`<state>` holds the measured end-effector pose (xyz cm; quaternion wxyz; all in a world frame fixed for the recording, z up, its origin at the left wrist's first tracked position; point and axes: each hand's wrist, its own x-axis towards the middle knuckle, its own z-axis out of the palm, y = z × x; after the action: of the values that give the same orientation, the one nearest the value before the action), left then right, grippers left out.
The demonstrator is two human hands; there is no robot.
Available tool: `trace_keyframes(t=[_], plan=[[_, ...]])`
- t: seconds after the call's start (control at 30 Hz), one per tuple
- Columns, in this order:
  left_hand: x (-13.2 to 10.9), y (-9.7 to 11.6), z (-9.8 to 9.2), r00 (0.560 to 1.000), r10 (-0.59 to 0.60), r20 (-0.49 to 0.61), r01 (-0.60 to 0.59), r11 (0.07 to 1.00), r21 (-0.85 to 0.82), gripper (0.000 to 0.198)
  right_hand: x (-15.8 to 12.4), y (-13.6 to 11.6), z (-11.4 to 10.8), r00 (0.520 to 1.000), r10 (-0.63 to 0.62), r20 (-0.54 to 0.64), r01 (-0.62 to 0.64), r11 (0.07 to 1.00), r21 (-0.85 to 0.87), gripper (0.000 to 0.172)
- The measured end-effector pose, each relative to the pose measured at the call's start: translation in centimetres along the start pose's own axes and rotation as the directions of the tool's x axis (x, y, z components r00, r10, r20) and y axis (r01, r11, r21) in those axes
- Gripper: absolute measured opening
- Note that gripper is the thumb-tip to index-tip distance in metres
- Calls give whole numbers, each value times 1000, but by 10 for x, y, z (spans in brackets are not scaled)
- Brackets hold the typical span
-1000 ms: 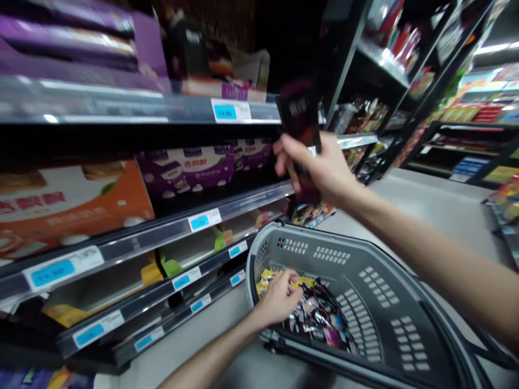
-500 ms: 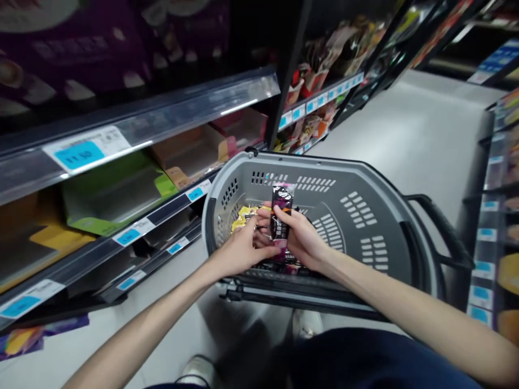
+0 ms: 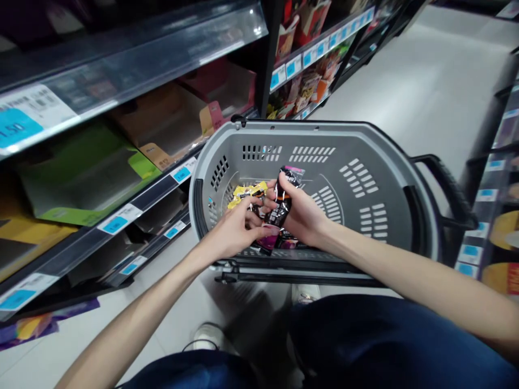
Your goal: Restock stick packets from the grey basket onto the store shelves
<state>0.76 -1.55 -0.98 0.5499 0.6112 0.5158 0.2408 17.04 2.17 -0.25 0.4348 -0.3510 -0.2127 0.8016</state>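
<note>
Black packet [image 3: 279, 215], held by right hand [image 3: 306, 216] and left hand [image 3: 233, 229].
Hands together over a grey basket [image 3: 352, 141]; right thumb on the packet's upper part, left thumb at its lower end. Yellow packets [image 3: 248, 192] just beyond the left hand, in the basket; green box [image 3: 91, 156] on a shelf [image 3: 156, 192], to its left.

I count two hands [image 3: 231, 229] [image 3: 308, 216], one held packet [image 3: 279, 215], one basket [image 3: 340, 143], two shoes [image 3: 208, 336] [image 3: 306, 293]; yellow packets [image 3: 252, 190] overlap too much to count.
</note>
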Motion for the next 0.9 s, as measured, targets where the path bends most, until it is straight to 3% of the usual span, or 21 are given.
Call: trace_keyframes(t=[0.17,0.47,0.6,0.67,0.73,0.8,0.9], plan=[[2,-2,-1,999,7,39,-7,1000,7,53,-3,-6,7,999,38,-8,-37,997,64,42],[-5,-1,1,998,22,64,-24,999,27,60,-1,-4,0,1000,21,16,-21,1000,-10,42],[-6,1,-1,998,60,-12,-59,998,11,55,-5,-8,4,996,-92,2,91,979,-184,43],[-4,1,-3,993,89,-79,-90,996,-16,46,-6,-9,6,987,-162,17,160,943,-290,36],[-1,1,-5,982,101,-161,-113,991,-72,39,-5,-8,6,969,-230,86,245,884,-398,29],[2,1,-6,970,101,-222,-134,981,-140,35,-3,-7,3,948,-260,182,316,815,-485,35],[4,1,-7,969,93,-228,-140,970,-201,33,2,-5,-4,930,-268,252,365,754,-546,31]])
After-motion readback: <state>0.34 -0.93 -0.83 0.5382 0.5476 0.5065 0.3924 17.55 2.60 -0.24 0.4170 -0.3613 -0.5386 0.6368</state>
